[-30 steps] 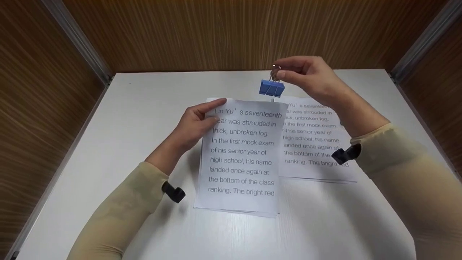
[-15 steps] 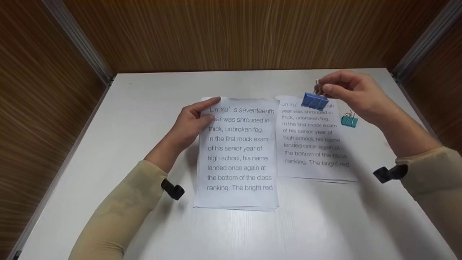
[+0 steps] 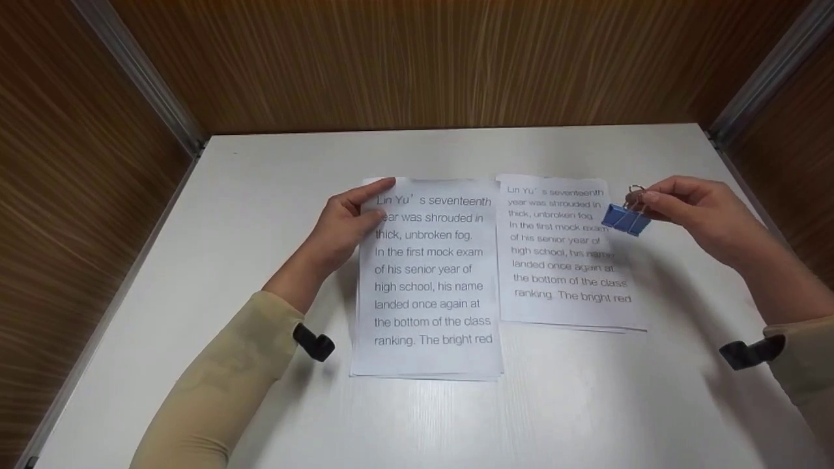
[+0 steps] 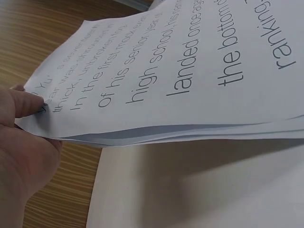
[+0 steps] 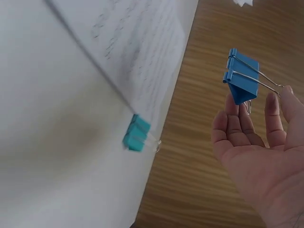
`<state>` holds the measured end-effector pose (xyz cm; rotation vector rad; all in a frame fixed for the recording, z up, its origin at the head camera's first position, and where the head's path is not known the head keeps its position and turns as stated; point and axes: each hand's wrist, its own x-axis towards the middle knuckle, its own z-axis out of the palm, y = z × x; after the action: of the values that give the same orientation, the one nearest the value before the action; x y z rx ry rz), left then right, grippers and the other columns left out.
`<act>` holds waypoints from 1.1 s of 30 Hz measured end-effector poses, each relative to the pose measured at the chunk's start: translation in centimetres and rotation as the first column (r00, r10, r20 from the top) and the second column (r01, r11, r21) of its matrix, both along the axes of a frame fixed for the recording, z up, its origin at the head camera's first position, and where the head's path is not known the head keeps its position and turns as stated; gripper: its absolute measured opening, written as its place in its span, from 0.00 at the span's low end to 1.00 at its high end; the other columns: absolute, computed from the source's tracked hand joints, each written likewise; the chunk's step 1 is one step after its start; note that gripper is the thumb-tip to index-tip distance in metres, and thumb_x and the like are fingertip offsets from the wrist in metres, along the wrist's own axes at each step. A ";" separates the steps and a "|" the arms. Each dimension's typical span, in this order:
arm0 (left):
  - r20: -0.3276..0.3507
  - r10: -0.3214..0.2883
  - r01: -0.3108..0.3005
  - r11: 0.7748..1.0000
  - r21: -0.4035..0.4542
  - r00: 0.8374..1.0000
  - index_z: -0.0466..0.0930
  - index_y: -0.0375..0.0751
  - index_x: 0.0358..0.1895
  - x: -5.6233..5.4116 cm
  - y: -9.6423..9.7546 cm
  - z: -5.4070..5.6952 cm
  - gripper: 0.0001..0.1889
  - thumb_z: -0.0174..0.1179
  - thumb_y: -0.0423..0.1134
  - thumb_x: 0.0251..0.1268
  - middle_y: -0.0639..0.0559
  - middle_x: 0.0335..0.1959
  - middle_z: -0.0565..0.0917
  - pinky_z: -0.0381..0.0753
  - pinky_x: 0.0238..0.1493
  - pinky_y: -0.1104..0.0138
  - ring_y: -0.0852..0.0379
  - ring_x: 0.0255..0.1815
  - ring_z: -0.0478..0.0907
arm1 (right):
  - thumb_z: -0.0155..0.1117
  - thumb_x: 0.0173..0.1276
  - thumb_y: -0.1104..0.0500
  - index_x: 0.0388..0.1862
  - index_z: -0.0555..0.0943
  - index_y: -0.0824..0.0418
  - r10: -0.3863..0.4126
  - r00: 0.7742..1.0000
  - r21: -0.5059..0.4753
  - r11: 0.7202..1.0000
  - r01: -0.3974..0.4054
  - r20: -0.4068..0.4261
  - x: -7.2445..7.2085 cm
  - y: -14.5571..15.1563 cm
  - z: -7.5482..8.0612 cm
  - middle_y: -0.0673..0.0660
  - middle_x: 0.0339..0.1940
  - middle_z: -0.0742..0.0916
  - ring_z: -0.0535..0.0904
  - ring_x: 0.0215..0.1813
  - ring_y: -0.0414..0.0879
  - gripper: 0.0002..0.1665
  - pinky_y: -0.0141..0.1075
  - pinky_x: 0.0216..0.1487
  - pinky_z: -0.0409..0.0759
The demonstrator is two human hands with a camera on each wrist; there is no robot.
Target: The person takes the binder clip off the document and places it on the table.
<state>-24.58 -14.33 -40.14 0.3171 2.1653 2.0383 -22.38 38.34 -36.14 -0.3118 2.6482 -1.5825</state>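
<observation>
My left hand (image 3: 340,227) grips the upper left edge of a stack of printed paper sheets (image 3: 433,358). In the left wrist view the thumb lies on the top sheet (image 4: 142,95), and the sheets' edges fan slightly apart. To the right, my right hand (image 3: 710,221) pinches a blue binder clip (image 3: 625,220) by its wire handles, in the air beside a second paper stack (image 3: 567,312). The right wrist view shows the same blue clip (image 5: 244,78) with its handles between thumb and fingers. A teal binder clip (image 5: 137,133) lies on the table there; in the head view it is hidden.
Both stacks bear the same printed text and lie side by side on a white table (image 3: 273,166). Wood-grain panels (image 3: 443,65) stand at the back and both sides. A black wrist mount (image 3: 314,343) sits on each sleeve.
My right hand has carried the blue binder clip rightward and down, away from the left stack's top edge. The left stack has shifted slightly left and settled; the left hand keeps its grip.
</observation>
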 end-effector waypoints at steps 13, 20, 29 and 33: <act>0.015 0.038 -0.038 0.999 -0.003 0.999 0.80 0.56 0.73 -0.7 -0.1 -0.8 0.29 0.58 0.24 0.77 0.58 0.75 0.76 0.70 0.75 0.64 0.59 0.73 0.75 | 0.61 0.82 0.46 0.58 0.83 0.70 -0.166 0.981 0.097 0.983 0.156 0.103 0.5 5.4 -4.1 0.38 0.47 0.91 0.86 0.49 0.32 0.27 0.19 0.50 0.80; 0.039 0.045 -0.046 0.999 0.025 0.998 0.80 0.55 0.74 -1.0 -0.3 -1.3 0.29 0.58 0.24 0.77 0.58 0.75 0.77 0.71 0.74 0.64 0.60 0.72 0.76 | 0.60 0.82 0.41 0.60 0.83 0.69 -0.195 0.973 0.170 0.970 0.173 0.121 0.6 6.3 -5.2 0.35 0.45 0.89 0.84 0.48 0.31 0.31 0.18 0.49 0.80; 0.038 0.052 -0.053 0.997 0.047 0.998 0.79 0.52 0.74 -1.4 -0.5 -1.8 0.28 0.57 0.23 0.76 0.57 0.76 0.76 0.71 0.74 0.64 0.58 0.72 0.76 | 0.59 0.80 0.37 0.61 0.83 0.66 -0.193 0.968 0.228 0.961 0.154 0.161 0.6 6.6 -5.9 0.37 0.46 0.88 0.81 0.48 0.36 0.34 0.18 0.49 0.78; 0.035 0.057 -0.059 0.997 0.039 0.998 0.79 0.52 0.74 -1.5 -0.6 -1.9 0.29 0.58 0.23 0.76 0.57 0.76 0.75 0.70 0.74 0.65 0.59 0.72 0.76 | 0.59 0.80 0.34 0.62 0.83 0.65 -0.191 0.966 0.245 0.959 0.145 0.176 0.7 6.7 -6.0 0.39 0.47 0.87 0.81 0.49 0.36 0.36 0.18 0.49 0.78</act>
<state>-26.07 -14.89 -42.05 0.2250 2.1400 2.1046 -21.70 45.07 -42.16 0.0808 2.7215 -1.2473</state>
